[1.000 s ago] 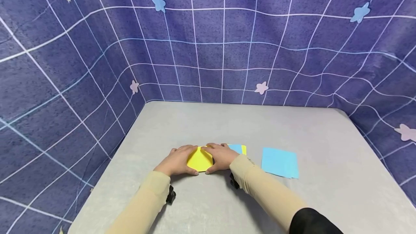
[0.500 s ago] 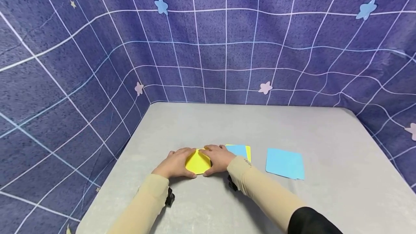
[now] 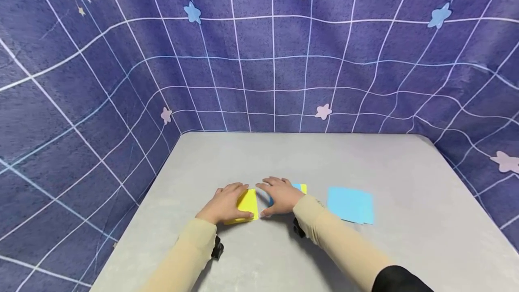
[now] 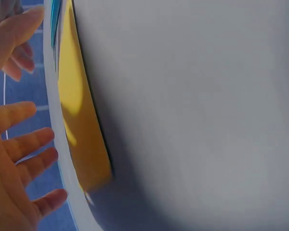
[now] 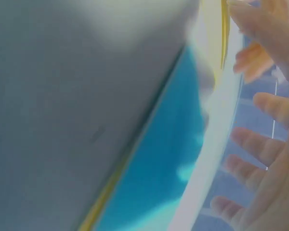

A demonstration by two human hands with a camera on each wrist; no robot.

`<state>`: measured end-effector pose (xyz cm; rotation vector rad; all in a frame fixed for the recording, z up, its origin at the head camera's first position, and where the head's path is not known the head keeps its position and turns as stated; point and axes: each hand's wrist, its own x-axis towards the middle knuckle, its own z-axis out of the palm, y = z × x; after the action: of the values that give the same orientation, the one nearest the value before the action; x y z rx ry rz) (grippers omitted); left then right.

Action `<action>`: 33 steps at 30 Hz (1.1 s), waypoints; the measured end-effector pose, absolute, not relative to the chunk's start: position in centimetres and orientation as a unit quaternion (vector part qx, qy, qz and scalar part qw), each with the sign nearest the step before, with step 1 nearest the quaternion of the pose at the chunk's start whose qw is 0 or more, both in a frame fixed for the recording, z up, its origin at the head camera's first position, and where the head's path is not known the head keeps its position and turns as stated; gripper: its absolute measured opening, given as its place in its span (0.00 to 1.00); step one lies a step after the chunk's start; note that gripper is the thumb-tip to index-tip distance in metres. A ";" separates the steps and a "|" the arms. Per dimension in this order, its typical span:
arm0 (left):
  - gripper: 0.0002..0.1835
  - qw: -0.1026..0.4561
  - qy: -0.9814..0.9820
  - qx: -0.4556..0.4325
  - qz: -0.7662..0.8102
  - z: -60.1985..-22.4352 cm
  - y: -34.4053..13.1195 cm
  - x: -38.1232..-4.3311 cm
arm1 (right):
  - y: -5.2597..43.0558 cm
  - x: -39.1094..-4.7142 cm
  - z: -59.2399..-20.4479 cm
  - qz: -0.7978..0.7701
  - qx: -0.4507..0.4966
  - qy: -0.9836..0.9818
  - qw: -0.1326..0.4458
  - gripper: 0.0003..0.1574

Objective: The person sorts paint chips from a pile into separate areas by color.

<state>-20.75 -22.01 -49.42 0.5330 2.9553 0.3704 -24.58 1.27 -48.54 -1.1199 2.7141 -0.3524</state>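
Two hands face each other, fingers and thumbs spread wide. The left hand arches over the yellow sheets, its thumb by their near right corner; whether it touches them I cannot tell. The right hand curves over a blue sheet, whose edge lies slantwise, a strip of yellow paper showing along it. Between the yellow sheets' right edge and the right thumb runs a narrow band of grey tabletop. Just beyond the right sleeve lies a blue stack, edges slightly fanned. Past the fingertips the tabletop stretches well away to its far edge, where purple gridded fabric rises, wrapping around the left edge too.
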 end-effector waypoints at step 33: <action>0.55 0.097 0.956 0.258 0.102 -49.9 -12.1 -24.2 | 10.9 -24.8 -49.0 -0.096 -0.289 0.945 0.117 0.55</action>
<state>-24.16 -12.11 -49.90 0.7637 2.8295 0.3025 -24.76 10.89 -48.95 -0.8465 2.7662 -0.2807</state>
